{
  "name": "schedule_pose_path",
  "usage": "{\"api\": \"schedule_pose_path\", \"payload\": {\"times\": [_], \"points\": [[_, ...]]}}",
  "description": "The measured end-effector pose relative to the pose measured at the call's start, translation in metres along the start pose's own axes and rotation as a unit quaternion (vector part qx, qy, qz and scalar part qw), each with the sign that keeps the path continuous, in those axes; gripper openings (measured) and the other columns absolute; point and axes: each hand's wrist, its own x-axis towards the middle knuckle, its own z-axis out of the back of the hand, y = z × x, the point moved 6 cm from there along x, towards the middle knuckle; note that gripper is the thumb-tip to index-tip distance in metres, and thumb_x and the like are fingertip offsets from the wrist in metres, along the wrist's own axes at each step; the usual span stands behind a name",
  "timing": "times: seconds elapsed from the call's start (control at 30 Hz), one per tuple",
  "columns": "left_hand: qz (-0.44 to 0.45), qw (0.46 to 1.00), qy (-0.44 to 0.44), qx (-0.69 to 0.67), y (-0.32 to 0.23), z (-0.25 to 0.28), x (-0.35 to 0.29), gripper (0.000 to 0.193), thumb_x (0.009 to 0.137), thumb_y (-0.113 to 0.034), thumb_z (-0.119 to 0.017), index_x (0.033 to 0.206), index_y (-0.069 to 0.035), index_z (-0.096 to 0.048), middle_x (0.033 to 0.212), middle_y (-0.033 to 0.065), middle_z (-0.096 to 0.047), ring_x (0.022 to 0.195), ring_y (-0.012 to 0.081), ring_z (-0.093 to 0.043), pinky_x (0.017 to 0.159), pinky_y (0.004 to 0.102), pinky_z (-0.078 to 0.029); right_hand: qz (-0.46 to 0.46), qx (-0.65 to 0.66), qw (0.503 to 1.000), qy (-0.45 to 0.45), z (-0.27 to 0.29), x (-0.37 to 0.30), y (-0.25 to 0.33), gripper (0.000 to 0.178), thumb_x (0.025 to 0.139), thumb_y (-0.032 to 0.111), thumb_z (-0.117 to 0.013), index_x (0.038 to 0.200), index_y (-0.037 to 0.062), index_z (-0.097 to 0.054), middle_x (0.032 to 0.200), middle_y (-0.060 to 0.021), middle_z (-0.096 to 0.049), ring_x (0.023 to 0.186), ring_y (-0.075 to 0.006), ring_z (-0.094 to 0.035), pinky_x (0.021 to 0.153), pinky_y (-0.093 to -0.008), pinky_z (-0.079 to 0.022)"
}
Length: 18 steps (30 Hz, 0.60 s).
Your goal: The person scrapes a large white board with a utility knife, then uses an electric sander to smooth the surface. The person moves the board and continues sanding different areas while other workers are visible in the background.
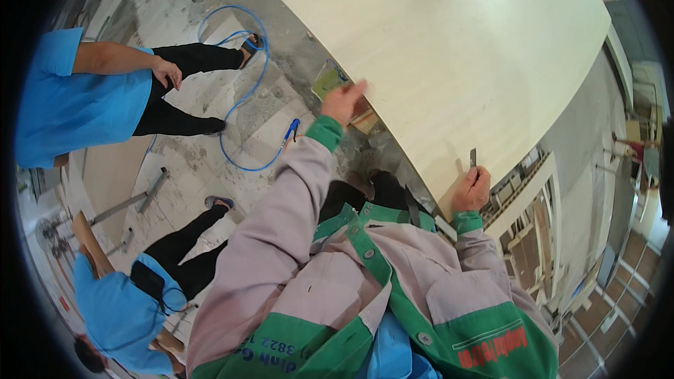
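Note:
A large pale cream panel (456,42) lies flat in front of me, its near corner close to my waist. My left hand (341,105) is at the panel's left edge, with its fingertips just reaching that edge. Its fingers look stretched out and apart, slightly smeared by motion, and nothing shows in them. Over the near right part of the panel, my right hand (472,191) is closed around a small flat grey metal blade (472,157). The blade sticks up past the fingers; its lower part is hidden in the hand.
Left of the panel, a blue hose (242,102) with a blue nozzle (293,128) loops over the stained floor. Two people in blue shirts (91,112) stand at the left, and another person's legs show farther off. Wooden frames and offcuts (537,231) lie at the right.

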Motion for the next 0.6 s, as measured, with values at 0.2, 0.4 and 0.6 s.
{"api": "schedule_pose_path", "payload": {"times": [0.2, 0.4, 0.6], "points": [[0.043, 0.997, 0.055, 0.011, -0.017, 0.022, 0.016, 0.044, 0.096, -0.026, -0.077, 0.127, 0.003, -0.062, 0.113, 0.0072, -0.070, 0.094, 0.0161, -0.070, 0.084, 0.0309, -0.061, -0.101, 0.022, 0.994, -0.038, -0.003, -0.009, 0.005, 0.024, 0.103, 0.023, -0.060, 0.113, 0.0020, -0.066, 0.099, -0.0155, -0.068, 0.088, -0.0320, -0.066, 0.080, -0.0420, -0.053], [0.031, 0.992, 0.113, 0.043, -0.023, 0.022, 0.029, 0.038, 0.094, -0.014, -0.077, 0.125, 0.000, -0.061, 0.118, 0.0092, -0.067, 0.101, 0.0201, -0.068, 0.085, 0.0345, -0.061, -0.284, 0.109, 0.947, -0.103, 0.005, -0.088, 0.035, 0.019, 0.099, 0.012, -0.064, 0.114, 0.0005, -0.065, 0.090, -0.0074, -0.071, 0.081, -0.0146, -0.068, 0.073, -0.0308, -0.055], [0.127, 0.979, 0.129, 0.094, -0.022, 0.023, 0.052, 0.044, 0.098, -0.034, -0.074, 0.126, -0.002, -0.061, 0.112, 0.0106, -0.072, 0.094, 0.0229, -0.071, 0.082, 0.0358, -0.060, -0.407, -0.007, 0.900, -0.154, 0.040, -0.159, 0.034, 0.029, 0.099, 0.017, -0.062, 0.126, 0.0069, -0.065, 0.094, -0.0142, -0.076, 0.081, -0.0271, -0.073, 0.076, -0.0363, -0.057]]}}
